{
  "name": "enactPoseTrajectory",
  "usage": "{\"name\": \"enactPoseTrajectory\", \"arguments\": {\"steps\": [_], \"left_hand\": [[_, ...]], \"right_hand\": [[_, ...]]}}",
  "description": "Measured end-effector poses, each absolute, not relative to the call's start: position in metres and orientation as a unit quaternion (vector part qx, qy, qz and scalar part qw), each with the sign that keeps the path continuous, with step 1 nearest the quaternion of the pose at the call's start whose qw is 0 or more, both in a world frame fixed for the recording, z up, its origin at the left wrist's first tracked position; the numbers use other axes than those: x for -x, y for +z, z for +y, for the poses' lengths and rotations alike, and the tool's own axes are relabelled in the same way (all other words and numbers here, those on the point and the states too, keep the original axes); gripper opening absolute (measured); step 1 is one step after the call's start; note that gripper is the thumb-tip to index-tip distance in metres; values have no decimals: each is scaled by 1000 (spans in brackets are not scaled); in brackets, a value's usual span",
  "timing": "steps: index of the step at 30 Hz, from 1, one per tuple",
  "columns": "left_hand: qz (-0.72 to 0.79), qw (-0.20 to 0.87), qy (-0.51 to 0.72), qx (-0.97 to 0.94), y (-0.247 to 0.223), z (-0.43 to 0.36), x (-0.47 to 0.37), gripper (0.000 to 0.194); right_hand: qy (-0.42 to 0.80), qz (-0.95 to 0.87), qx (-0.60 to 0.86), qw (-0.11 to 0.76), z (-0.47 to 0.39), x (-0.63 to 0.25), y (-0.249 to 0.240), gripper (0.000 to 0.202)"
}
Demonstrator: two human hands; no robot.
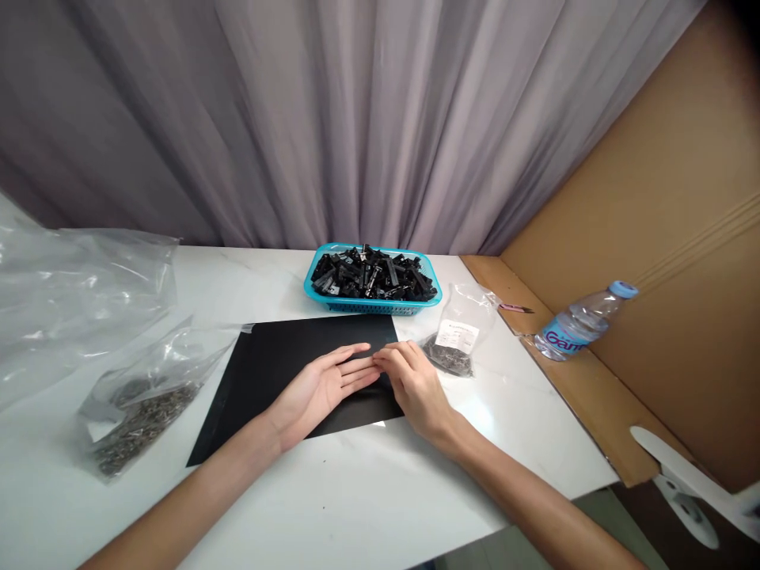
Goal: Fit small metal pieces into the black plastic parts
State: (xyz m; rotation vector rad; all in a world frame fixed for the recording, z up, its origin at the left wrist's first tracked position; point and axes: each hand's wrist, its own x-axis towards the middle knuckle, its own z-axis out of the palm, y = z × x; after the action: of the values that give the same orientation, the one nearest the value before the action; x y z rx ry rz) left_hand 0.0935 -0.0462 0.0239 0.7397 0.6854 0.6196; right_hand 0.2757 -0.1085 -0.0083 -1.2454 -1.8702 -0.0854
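Observation:
My left hand point(321, 389) is palm up over a black sheet point(270, 364), its fingers stretched out and nothing visible on the palm. Against its fingertips, my right hand point(416, 386) is closed in a pinch; whatever its fingers hold, if anything, is hidden. A clear plastic bag point(456, 336) with a white label and small dark pieces lies just right of my right hand. Beyond the sheet stands a blue basket point(380, 305) heaped with black plastic parts point(371, 273). Left of the sheet is an open clear bag of small metal pieces point(146, 419).
A large clear plastic bag point(83, 293) covers the table's far left. At the right, a water bottle point(579, 324) leans by a cardboard panel point(670, 237), near a small pink-and-black item point(515, 308). A grey curtain point(309, 119) hangs behind the white table point(356, 507).

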Motion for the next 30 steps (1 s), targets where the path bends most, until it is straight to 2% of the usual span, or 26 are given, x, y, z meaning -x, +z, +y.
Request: {"name": "enactPoseTrajectory", "arguments": {"steps": [4,8,10,12,15,17,21,24,30], "left_hand": [[299,827,268,-394,36,-47,-97,42],[337,762,289,-472,38,-47,-91,38],[373,720,303,-501,33,-43,-85,38],[411,680,325,-513,28,-37,-79,32],[435,654,360,-503,23,-30,-73,38],[413,687,365,-474,23,-28,-71,39],[321,813,332,-354,30,-31,-71,69],[285,855,318,-294,34,-34,-69,82],[229,886,313,-252,28,-36,-64,90]], "right_hand": [[-84,-674,530,507,-99,-301,11,20],[-213,-557,587,547,-89,-368,41,15],[-243,-534,633,506,-87,-401,55,16],[-207,-560,661,455,-87,-423,62,21],[-144,-590,695,385,-87,-435,63,33],[-127,-601,710,345,-87,-436,60,41],[-107,-617,704,334,-87,-435,58,52],[-113,-606,704,352,-86,-436,58,45],[-155,-587,710,358,-85,-431,62,31]]}}
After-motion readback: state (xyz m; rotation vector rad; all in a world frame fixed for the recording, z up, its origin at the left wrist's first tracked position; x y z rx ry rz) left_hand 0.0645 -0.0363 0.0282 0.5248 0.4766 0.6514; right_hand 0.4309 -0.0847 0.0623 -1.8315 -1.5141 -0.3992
